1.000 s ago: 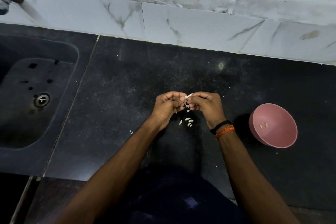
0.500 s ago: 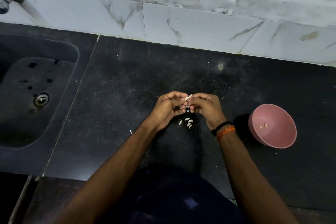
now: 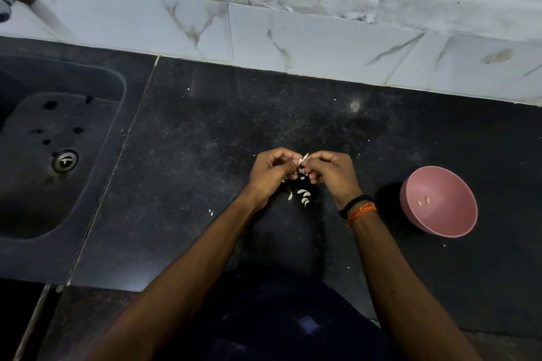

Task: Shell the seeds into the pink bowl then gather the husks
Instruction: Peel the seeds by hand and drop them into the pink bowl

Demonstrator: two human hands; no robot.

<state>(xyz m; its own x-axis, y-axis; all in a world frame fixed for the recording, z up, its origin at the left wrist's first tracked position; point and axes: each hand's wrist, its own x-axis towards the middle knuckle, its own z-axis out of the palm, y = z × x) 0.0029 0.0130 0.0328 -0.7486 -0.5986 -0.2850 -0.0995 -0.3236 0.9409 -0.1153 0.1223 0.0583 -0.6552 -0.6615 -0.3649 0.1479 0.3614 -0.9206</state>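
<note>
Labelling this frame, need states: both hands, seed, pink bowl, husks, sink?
left hand: pinching the seed
right hand: pinching the seed
seed: held between both hands, above the counter
pink bowl: upright, two kernels inside
husks: loose on the counter under the hands
sink: dry-looking, drain open

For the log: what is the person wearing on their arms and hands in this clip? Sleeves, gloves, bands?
Both forearms are bare, with no sleeves in view and no gloves on the left hand or the right hand. The right wrist carries a black band and, just behind it, an orange thread bracelet with a loose end. No rings or watch are visible.
</note>
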